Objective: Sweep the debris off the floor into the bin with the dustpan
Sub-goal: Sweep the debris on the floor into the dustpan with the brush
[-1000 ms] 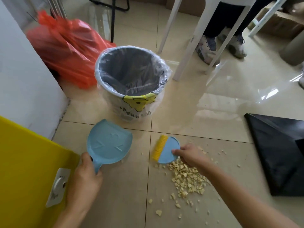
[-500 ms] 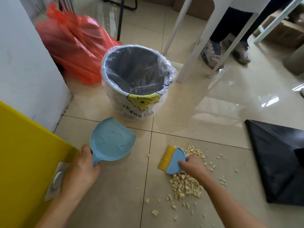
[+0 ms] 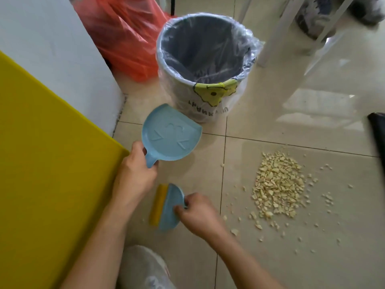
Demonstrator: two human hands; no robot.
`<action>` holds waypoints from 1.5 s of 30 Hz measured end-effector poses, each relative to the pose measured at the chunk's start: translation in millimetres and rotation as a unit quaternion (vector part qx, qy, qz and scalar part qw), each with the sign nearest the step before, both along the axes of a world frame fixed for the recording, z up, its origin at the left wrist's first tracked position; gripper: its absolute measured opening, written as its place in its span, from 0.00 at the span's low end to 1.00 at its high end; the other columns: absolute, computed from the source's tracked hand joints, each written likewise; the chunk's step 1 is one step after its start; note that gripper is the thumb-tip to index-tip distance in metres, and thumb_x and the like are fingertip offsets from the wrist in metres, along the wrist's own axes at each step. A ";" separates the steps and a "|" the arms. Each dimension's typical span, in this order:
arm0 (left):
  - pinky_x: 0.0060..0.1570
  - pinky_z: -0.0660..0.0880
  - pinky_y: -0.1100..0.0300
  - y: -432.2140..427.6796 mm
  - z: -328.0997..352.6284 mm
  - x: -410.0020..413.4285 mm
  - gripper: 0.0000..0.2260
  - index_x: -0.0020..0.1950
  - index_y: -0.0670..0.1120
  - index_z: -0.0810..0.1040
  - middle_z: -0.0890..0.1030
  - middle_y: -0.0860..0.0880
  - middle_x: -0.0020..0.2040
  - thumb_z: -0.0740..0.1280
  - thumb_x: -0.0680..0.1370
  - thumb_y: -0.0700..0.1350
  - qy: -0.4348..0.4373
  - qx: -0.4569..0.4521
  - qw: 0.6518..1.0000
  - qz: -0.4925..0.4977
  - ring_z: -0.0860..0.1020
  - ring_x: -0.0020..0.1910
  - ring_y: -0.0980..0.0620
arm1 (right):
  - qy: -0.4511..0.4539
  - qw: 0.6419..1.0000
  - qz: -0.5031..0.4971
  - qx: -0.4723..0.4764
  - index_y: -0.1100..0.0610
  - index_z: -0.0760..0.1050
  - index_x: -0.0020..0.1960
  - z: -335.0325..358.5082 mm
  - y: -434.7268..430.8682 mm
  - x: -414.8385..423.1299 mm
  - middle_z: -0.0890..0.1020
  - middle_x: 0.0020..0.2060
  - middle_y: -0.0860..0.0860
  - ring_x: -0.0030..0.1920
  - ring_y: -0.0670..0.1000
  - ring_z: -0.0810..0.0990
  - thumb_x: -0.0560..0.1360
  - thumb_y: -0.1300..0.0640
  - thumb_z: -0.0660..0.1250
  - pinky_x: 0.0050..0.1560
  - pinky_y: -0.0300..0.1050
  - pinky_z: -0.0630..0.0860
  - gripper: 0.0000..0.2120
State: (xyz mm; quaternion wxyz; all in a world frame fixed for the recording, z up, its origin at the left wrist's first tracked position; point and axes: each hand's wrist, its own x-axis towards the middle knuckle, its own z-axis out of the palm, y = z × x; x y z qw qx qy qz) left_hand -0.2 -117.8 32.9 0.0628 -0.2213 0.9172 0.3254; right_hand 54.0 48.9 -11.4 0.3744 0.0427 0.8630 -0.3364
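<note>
Right hand (image 3: 199, 213) has pulled brush (image 3: 166, 207) away from debris (image 3: 278, 185)

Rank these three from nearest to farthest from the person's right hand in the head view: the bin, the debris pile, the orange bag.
From the right hand:
1. Debris pile, on the floor just to its right.
2. Bin, standing ahead, beyond the dustpan.
3. Orange bag, farthest, ahead and left, behind the bin.

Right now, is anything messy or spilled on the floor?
Yes. A heap of pale yellow crumbly bits lies spilled on the beige tiled floor, with stray crumbs scattered around it. It sits apart from the round light blue plastic dustpan, which is empty, and the liner-covered bin.
</note>
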 end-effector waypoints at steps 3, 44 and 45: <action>0.48 0.78 0.46 -0.1 1.6 -2.6 0.15 0.57 0.44 0.73 0.82 0.44 0.50 0.74 0.75 0.45 0.001 0.021 1.000 0.013 0.80 0.52 0.37 | -0.022 0.999 0.036 -0.025 0.63 0.80 0.47 -15.8 -60.4 23.5 0.84 0.45 0.64 0.47 0.64 0.83 0.74 0.52 0.62 0.41 0.52 0.78 0.15; 0.40 0.77 0.50 -1.5 -54.9 30.1 0.04 0.48 0.45 0.79 0.83 0.46 0.41 0.70 0.74 0.39 -0.122 -0.013 0.981 -0.150 0.81 0.41 0.44 | 0.032 0.966 0.048 0.254 0.56 0.83 0.48 -1.2 154.0 -28.4 0.84 0.41 0.55 0.41 0.55 0.83 0.76 0.49 0.67 0.40 0.46 0.79 0.12; 0.39 0.76 0.51 -2.4 -56.4 30.0 0.04 0.47 0.46 0.79 0.83 0.47 0.40 0.70 0.74 0.39 -0.126 -0.017 0.980 -0.153 0.81 0.40 0.45 | 0.044 0.959 0.045 0.275 0.57 0.83 0.47 -0.3 169.0 -37.2 0.83 0.38 0.54 0.40 0.55 0.82 0.76 0.48 0.67 0.38 0.46 0.78 0.12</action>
